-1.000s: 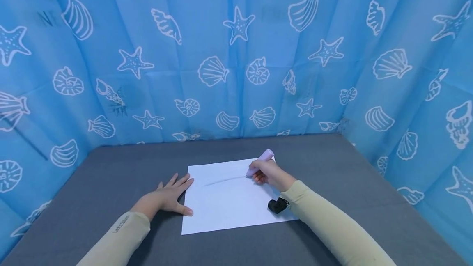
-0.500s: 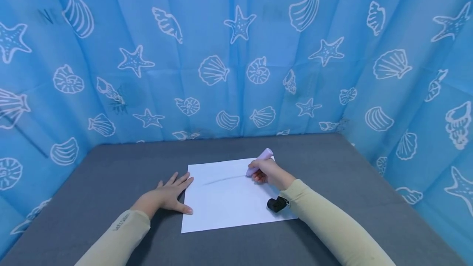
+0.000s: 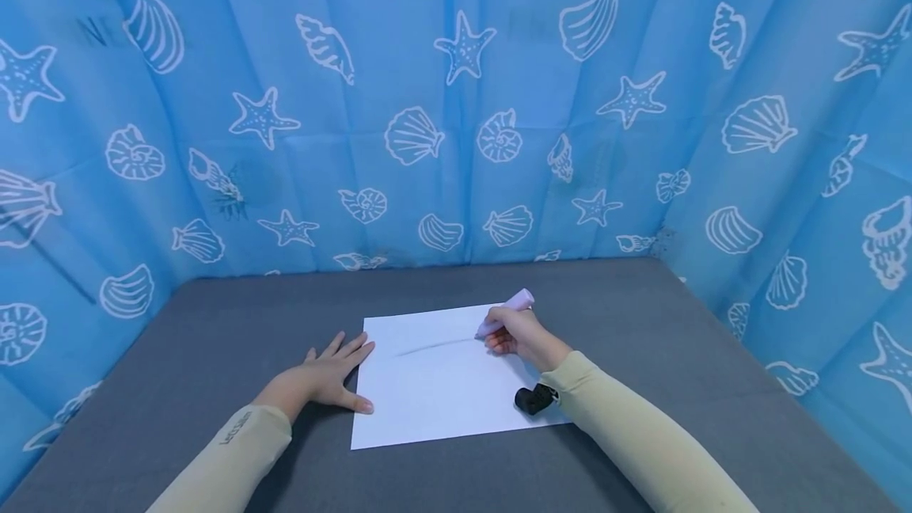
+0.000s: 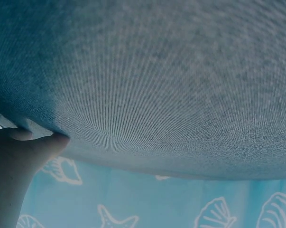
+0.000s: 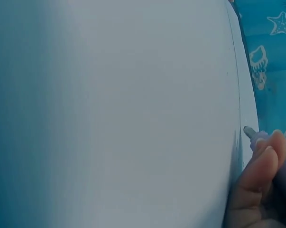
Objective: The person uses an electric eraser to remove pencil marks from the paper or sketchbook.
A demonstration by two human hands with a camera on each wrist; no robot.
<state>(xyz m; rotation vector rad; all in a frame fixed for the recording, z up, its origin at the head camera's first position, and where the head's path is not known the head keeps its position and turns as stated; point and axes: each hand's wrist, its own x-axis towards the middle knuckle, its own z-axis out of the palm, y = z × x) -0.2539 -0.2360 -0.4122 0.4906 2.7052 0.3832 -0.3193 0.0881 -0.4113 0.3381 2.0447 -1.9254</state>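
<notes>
A white sheet of paper [image 3: 442, 394] lies on the grey cloth-covered table, with one thin dark line [image 3: 435, 347] across its upper half. My right hand [image 3: 523, 336] pinches a thick lilac pen-shaped tool [image 3: 516, 302], tilted with its upper end to the right. In the right wrist view the tool's grey tip [image 5: 248, 130] is close beside the line; whether it touches the paper I cannot tell. My left hand [image 3: 324, 378] rests with spread fingers over the sheet's left edge, fingertips and thumb on the paper. The left wrist view shows part of that hand [image 4: 24, 156] above the cloth.
The grey table [image 3: 677, 355] extends around the sheet on all sides. A blue curtain [image 3: 442, 204] with white shells and starfish hangs behind and along both sides. A black wrist camera [image 3: 534, 400] sits under the right wrist, over the paper's lower right.
The upper end of the lilac tool has tipped slightly right and down, its tip staying near the line's right end. My left hand keeps its place on the paper.
</notes>
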